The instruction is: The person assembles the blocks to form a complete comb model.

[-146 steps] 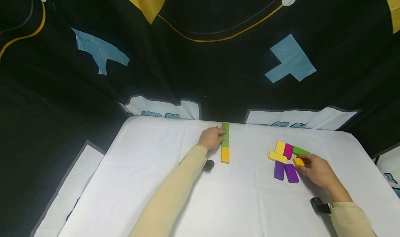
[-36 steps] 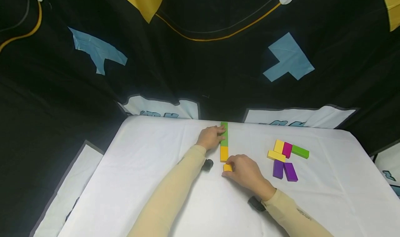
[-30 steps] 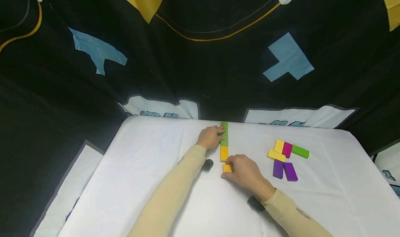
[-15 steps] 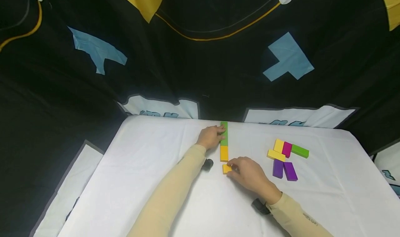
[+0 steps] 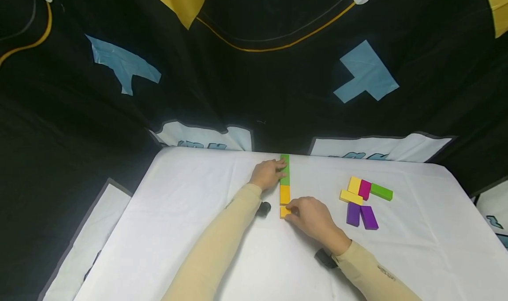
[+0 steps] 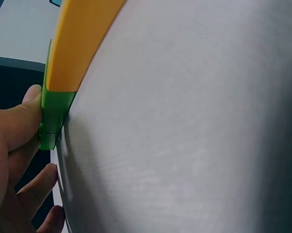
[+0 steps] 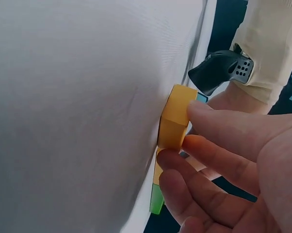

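Observation:
A straight row of blocks runs toward me from the table's far edge: a green stretch (image 5: 285, 179), with a seam showing in the left wrist view, then an orange block (image 5: 284, 195). My left hand (image 5: 267, 174) reaches in from the left; its thumb and fingertips rest on the green part, other fingers extended. Right at the row's near end, my right hand (image 5: 315, 219) pinches a second orange block (image 7: 177, 116) between thumb and fingers. That block lies low at the cloth, its right side hidden by the fingers in the head view.
Off to the right lies a loose group: two yellow blocks (image 5: 351, 197), a magenta block (image 5: 364, 190), a green block (image 5: 382, 192) and two purple blocks (image 5: 369, 218). White cloth (image 5: 190, 195) covers the table. A dark curtain (image 5: 254, 93) hangs behind.
My right hand has brought the second orange block from the right-hand group to the row, and has just slid it up to the near end. The left hand has stayed in place.

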### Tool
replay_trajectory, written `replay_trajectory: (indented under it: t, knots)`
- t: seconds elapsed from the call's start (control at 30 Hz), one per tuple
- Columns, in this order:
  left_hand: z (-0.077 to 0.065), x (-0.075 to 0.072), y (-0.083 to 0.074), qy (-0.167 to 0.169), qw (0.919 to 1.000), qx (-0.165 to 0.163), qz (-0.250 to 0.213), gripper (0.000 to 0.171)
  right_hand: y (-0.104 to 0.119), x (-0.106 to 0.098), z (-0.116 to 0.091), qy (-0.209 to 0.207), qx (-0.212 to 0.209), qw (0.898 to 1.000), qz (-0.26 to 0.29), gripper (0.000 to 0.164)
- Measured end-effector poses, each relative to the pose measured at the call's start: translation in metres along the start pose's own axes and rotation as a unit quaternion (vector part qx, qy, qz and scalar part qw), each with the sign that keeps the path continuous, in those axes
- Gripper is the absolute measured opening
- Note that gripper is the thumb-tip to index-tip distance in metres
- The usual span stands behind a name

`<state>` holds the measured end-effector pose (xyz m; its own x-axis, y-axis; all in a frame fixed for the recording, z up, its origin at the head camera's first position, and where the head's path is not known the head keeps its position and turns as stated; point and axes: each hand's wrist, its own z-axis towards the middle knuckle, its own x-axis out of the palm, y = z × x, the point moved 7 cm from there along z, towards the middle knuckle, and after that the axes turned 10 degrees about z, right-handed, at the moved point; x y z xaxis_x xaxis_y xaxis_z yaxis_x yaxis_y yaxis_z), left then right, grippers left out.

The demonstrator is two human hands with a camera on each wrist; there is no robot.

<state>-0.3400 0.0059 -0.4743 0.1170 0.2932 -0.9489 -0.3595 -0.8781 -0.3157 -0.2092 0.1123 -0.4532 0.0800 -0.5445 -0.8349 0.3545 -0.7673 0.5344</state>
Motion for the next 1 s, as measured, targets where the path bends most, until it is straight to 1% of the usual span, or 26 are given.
replay_trajectory:
  t: [0.17, 0.7, 0.9, 1.0]
  knots:
    - [0.0, -0.0002, 0.0003, -0.002, 1.0, 0.0, -0.001, 0.046, 0.0011, -0.0003, 0.0014, -0.014, -0.007, 1.0, -0.009, 0.021]
    - [-0.0003, -0.0013, -0.0009, -0.002, 1.0, 0.003, 0.002, 0.046, 0.0032, -0.0022, 0.0027, -0.035, -0.018, 0.999, -0.02, 0.018]
    - [-0.0009, -0.0018, -0.0008, -0.002, 1.0, 0.003, 0.003, 0.045, 0.0038, -0.0031, 0.0024, -0.041, -0.023, 0.999, -0.018, 0.019]
    - [-0.0003, -0.0011, 0.0002, 0.0, 1.0, 0.002, 0.003, 0.045, 0.0012, -0.0062, 0.0013, -0.046, -0.019, 0.999, -0.01, 0.023]
